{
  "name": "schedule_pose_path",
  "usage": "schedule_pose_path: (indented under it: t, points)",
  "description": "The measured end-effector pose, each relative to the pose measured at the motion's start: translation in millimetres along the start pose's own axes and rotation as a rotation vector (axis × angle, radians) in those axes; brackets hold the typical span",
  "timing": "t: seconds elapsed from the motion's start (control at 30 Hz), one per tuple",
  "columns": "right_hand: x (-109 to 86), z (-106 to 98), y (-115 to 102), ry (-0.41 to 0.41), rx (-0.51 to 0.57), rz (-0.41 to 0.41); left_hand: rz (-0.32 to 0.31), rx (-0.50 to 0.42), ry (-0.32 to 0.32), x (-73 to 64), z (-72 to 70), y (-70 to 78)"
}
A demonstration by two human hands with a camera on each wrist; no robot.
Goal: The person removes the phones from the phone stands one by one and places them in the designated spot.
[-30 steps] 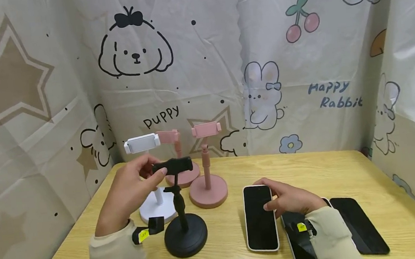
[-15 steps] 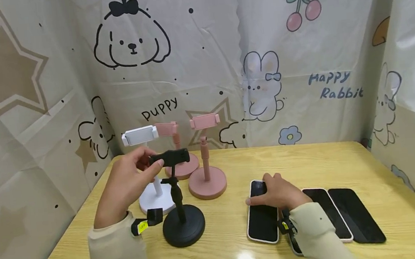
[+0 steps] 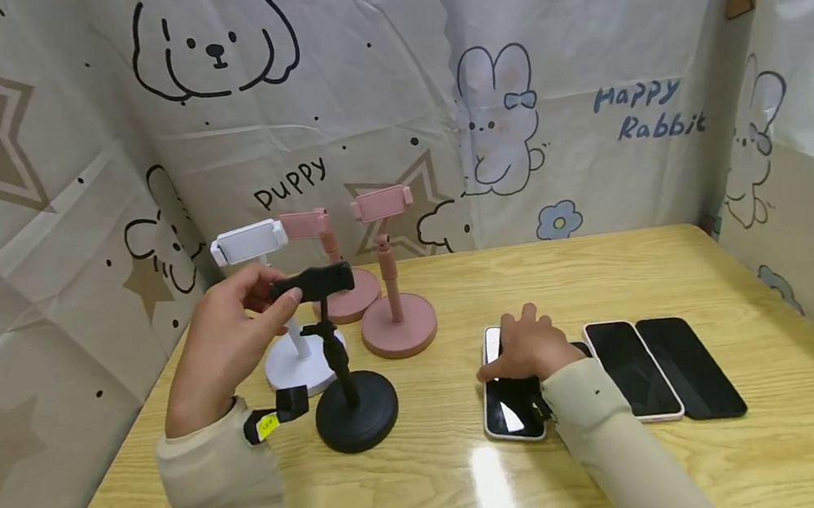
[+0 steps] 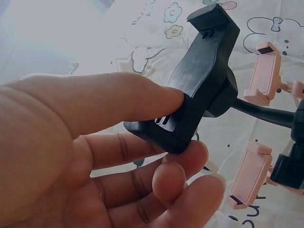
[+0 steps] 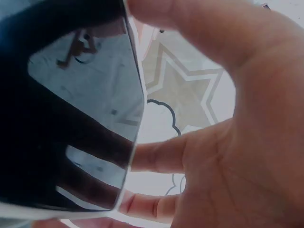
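In the head view my left hand [image 3: 227, 337] pinches the left end of a black phone stand's clamp [image 3: 321, 280], thumb in front. The stand's round base [image 3: 357, 411] rests on the table. The left wrist view shows my thumb on the face of the black phone clamp [image 4: 202, 71] and curled fingers behind and below it. My right hand [image 3: 533, 344] grips a white-edged smartphone [image 3: 514, 411] across its upper part, thumb at the left edge. In the right wrist view, light reflects off the smartphone's dark screen [image 5: 90, 95], and some fingers reach behind it.
Behind the black stand are a white phone stand [image 3: 300, 366] and two pink ones, the nearer pink phone stand [image 3: 399, 324] to the right. A white-edged phone [image 3: 631, 367] and a black phone [image 3: 690, 366] lie right of my forearm. Another phone is mostly hidden beneath that forearm.
My right hand has shifted from the smartphone's right edge to over its upper part, with the thumb now at the left edge. My left hand keeps its pinch. The head view has tilted down.
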State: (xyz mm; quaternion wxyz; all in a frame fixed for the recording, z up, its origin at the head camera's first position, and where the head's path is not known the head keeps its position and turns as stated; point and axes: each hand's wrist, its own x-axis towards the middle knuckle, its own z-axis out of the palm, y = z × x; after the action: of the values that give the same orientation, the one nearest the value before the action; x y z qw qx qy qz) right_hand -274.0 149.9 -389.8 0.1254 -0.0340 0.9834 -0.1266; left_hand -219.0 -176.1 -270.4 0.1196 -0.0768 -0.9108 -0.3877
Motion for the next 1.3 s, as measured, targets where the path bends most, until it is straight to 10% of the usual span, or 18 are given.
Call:
schedule_pose_path:
  t: [0.9,1.1,1.3]
  points:
    - [-19.3,5,13,-0.119,0.009,-0.082,0.005,0.023,-0.044,-2.7,3.9,-0.6]
    - [-23.3,-11,15,-0.056,0.058,-0.142,0.074,-0.074,0.222,-7.0,5.5,6.1]
    - [-37.7,-32,5,0.109,0.163,-0.245,0.308,-0.182,0.483,-19.0,8.1,24.4]
